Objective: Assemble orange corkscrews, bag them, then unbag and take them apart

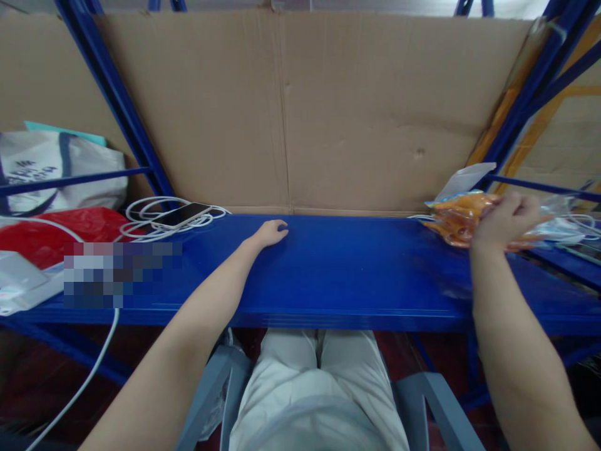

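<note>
My left hand (271, 233) rests on the blue shelf top (328, 269) near its middle. Its fingers are loosely bent, with a small gap between them, and nothing shows in it. At the right end of the shelf, my right hand (509, 216) is closed on a crinkled, see-through orange plastic bag (457, 219). The fingertips are partly hidden and slightly blurred. What the bag contains cannot be made out. A whitish flap (464, 180) sticks up behind it.
A phone (182, 215) lies among coiled white cables (141, 228) at the left. Beyond are a red bag (103, 222) and a cloth bag (89, 169). Cardboard (375, 113) backs the shelf between blue posts (117, 94). Clear plastic packaging (563, 219) sits right of my right hand.
</note>
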Demonstrator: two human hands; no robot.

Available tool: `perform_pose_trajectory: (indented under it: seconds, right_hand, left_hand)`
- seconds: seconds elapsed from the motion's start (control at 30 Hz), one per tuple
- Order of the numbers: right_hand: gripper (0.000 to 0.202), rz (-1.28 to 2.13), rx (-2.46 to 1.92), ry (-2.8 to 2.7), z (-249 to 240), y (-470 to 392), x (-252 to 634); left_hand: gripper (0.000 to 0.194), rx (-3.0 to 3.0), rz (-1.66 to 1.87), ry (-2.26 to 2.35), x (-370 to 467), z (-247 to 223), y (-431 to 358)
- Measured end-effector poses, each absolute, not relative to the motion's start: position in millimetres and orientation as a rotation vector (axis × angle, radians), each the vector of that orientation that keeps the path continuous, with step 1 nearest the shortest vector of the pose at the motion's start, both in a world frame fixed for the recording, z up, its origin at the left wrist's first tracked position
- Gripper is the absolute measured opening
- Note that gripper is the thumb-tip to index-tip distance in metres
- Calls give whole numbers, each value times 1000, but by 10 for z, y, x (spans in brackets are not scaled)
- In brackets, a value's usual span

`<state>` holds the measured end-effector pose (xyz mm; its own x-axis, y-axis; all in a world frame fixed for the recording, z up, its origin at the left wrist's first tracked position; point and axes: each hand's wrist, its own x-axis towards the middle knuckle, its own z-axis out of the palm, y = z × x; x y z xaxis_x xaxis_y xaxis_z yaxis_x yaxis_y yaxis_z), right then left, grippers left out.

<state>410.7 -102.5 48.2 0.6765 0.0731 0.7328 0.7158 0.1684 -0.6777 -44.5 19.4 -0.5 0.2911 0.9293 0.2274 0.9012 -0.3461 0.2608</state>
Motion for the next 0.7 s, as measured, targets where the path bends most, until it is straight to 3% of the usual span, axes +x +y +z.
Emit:
perform_pose_trajectory:
  seconds: [0.43, 0.7]
  right_hand:
    - [28, -387, -1501, 16, 429, -982, 4734]
    - [23, -208, -1548, -97, 317, -968, 4666]
  left_hand:
    - [44, 2504, 521, 1750, -430, 7, 181]
    - [42, 2485, 555, 1746, -410, 2, 172]
